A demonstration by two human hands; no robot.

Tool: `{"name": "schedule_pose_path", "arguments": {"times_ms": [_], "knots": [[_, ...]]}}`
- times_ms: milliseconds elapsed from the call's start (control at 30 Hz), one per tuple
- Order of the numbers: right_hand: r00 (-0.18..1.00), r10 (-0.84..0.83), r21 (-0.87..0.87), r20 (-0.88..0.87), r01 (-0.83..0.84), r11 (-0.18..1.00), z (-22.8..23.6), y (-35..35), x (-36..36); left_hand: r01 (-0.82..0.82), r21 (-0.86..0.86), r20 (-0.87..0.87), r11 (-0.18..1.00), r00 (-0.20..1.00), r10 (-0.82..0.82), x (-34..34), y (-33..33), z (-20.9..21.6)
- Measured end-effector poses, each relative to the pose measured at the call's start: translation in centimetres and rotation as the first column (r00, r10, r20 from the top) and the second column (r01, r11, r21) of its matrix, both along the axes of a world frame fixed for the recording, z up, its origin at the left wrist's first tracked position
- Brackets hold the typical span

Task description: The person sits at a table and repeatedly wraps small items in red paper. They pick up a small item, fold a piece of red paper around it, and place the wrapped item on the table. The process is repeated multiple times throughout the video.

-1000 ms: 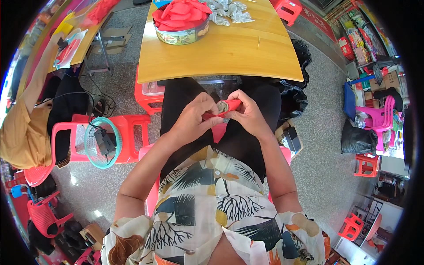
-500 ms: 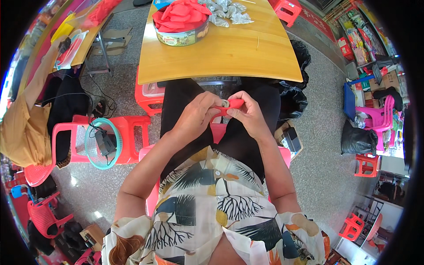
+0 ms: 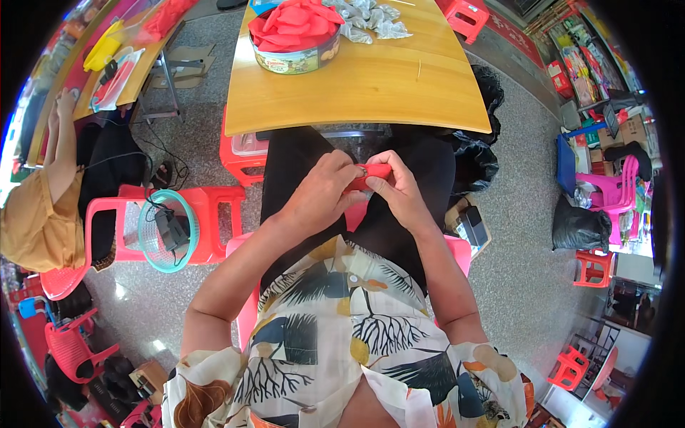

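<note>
Between both hands, above my lap, is a small red soft piece (image 3: 377,171), perhaps cloth or felt; its exact kind I cannot make out. My left hand (image 3: 327,184) pinches its left end with thumb and fingers. The right end is gripped by my right hand (image 3: 399,187), thumb below and fingers above. The fingertips hide much of the piece. Beyond my hands, on the table, a round printed tin (image 3: 297,60) is heaped with similar red pieces (image 3: 294,26).
The yellow wooden table (image 3: 357,93) carries small clear plastic bags (image 3: 371,20) and a thin stick (image 3: 419,69). On the left, a red stool (image 3: 217,221) stands beside a turquoise basket (image 3: 169,230) holding a black device. Another person (image 3: 44,221) sits at the far left. Black bags (image 3: 474,165) lie to the right.
My fingers have closed in around the red piece, which looks more folded. A small pale thing at my left fingertips no longer shows. The other person's arms have shifted.
</note>
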State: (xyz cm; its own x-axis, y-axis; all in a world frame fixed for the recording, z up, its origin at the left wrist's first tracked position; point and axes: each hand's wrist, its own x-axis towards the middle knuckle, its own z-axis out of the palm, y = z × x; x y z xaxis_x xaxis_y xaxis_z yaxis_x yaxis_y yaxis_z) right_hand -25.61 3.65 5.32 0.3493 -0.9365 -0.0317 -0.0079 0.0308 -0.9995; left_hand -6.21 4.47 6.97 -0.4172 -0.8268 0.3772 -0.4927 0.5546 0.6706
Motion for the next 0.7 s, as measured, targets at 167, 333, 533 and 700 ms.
{"name": "schedule_pose_path", "arguments": {"times_ms": [167,333,533,700], "knots": [[0.998,0.040,-0.120,-0.042,-0.045,0.992,-0.6,0.2,0.0,0.070,0.187,-0.115,0.980,0.992,-0.049,0.0,0.1,-0.5],[0.998,0.016,-0.071,0.055,-0.012,0.997,-0.1,0.4,0.4,0.174,0.192,-0.170,0.966,0.975,-0.142,1.0,-0.8,-0.7],[0.992,0.074,0.086,0.100,-0.083,0.993,0.9,-0.2,0.2,0.044,0.387,-0.196,0.921,0.980,0.035,0.9,-0.5,-1.0],[0.995,-0.020,-0.068,0.101,0.027,0.997,-0.6,-0.5,0.2,0.165,0.431,-0.353,0.887,0.936,-0.003,0.3,-0.4,-1.2]]}}
